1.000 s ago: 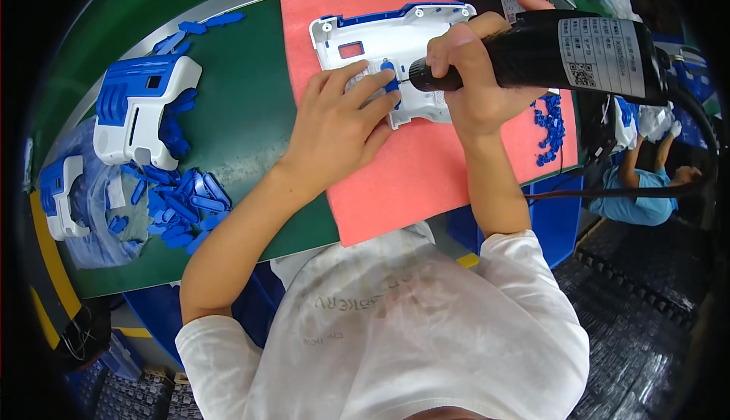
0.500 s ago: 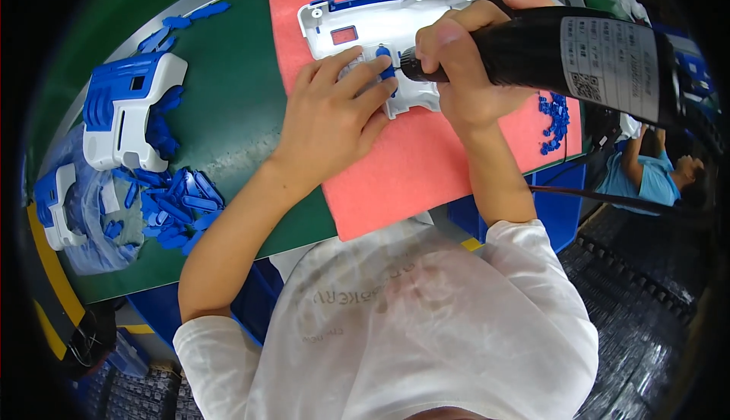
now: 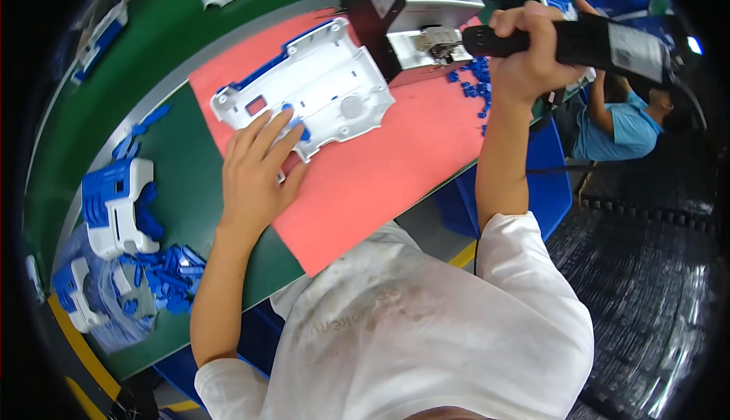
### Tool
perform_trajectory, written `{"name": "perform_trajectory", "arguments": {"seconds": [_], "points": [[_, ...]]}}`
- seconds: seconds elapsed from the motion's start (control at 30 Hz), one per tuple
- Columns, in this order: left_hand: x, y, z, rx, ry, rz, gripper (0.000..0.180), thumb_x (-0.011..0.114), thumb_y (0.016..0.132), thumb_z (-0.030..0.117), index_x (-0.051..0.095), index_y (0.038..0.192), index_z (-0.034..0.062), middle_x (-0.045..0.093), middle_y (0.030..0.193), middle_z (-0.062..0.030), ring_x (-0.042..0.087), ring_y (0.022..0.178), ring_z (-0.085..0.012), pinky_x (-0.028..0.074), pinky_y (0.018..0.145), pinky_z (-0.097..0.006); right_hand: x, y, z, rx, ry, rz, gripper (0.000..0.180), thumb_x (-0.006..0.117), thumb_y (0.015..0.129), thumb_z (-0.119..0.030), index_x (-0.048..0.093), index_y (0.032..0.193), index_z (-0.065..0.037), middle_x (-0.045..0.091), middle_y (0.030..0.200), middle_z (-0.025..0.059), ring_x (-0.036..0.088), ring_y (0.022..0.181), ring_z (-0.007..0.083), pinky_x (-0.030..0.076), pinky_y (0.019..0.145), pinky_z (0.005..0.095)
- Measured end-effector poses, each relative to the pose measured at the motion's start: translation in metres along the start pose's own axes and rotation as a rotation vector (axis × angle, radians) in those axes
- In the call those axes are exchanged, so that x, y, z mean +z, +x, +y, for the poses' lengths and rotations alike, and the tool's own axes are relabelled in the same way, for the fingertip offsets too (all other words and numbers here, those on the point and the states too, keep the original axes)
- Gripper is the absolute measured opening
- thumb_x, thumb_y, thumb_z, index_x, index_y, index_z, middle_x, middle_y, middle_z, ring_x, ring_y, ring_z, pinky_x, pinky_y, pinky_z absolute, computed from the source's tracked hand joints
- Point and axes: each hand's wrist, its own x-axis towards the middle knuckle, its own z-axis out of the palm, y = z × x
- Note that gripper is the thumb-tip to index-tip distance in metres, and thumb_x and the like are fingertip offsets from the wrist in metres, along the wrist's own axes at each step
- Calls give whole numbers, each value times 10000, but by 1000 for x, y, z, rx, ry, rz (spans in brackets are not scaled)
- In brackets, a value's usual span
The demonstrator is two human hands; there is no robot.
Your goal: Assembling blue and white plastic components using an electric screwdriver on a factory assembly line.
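Grasping electric screwdriver (image 3: pixel 589 44) in right grip (image 3: pixel 536 61) near screw feeder (image 3: pixel 433 0); resting unclenched left grip (image 3: pixel 255 173) on blue strip (image 3: pixel 305 133) inside white housing (image 3: pixel 323 95) on mat (image 3: pixel 365 184); possibly risking strip slippage through light pressure.

Behind my bare left hand (image 3: pixel 255 173) and bare right hand (image 3: pixel 536 63), I wear a white short-sleeved shirt (image 3: pixel 471 329) with greyish smudges (image 3: pixel 351 269) and faded lettering (image 3: pixel 342 323).

Left fingers (image 3: pixel 277 126) extended, slightly spread; right fingers (image 3: pixel 542 32) curled
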Motion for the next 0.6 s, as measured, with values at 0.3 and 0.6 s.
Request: {"name": "perform_trajectory", "arguments": {"seconds": [0.3, 0.6], "points": [[-3, 8, 3, 18, 42, 35, 369, 796, 687, 176, 701, 1031, 83, 634, 1215, -58, 563, 1151, -278, 441, 936, -397, -8, -8, 10, 57, -187, -77, 435, 579, 757, 123, 418, 1161, 98, 555, 577, 82, 544, 450, 172, 497, 507, 322], [2, -1, -5, 19, -20, 46, 404, 770, 674, 206, 686, 1059, 117, 597, 1247, -23, 523, 1159, -267, 411, 934, -406, 79, -51, -20, 247, 59, -178, 580, 528, 782, 61, 301, 1313, 4, 540, 647, 115, 510, 446, 202, 489, 482, 388]]}}
